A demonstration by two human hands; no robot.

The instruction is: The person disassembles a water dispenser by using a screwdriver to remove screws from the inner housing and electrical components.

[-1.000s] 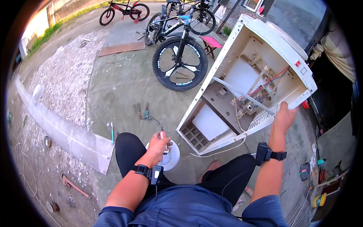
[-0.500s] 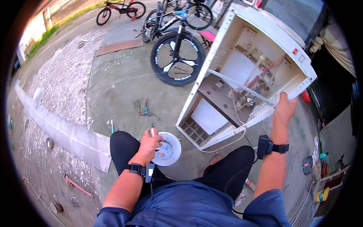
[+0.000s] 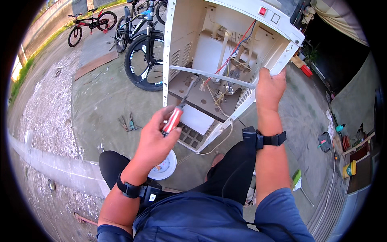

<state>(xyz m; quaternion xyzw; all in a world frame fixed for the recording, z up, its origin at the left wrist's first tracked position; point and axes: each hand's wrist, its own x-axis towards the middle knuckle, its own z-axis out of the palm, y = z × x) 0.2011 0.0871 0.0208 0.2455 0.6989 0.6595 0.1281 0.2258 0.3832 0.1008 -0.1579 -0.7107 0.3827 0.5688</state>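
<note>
Head view, left hand: the left hand is closed around the red-and-white handle of a screwdriver-like tool, its shaft slanting up and away from the fingers.
Right hand: the right hand is clamped on the near right edge of the cabinet, beside the right end of the metal bar.
White cabinet: the open cabinet stands tilted ahead of both hands, its red and blue wires above and between them.
Tool tip: beyond the left hand, over the grey shelf; contact cannot be told.
White bowl: the bowl is just below the left hand.
Step in hand: seemingly bringing the tool to the cabinet while the right hand steadies it.
Next move calls for: probably careful tip placement, clear of the wires.
</note>
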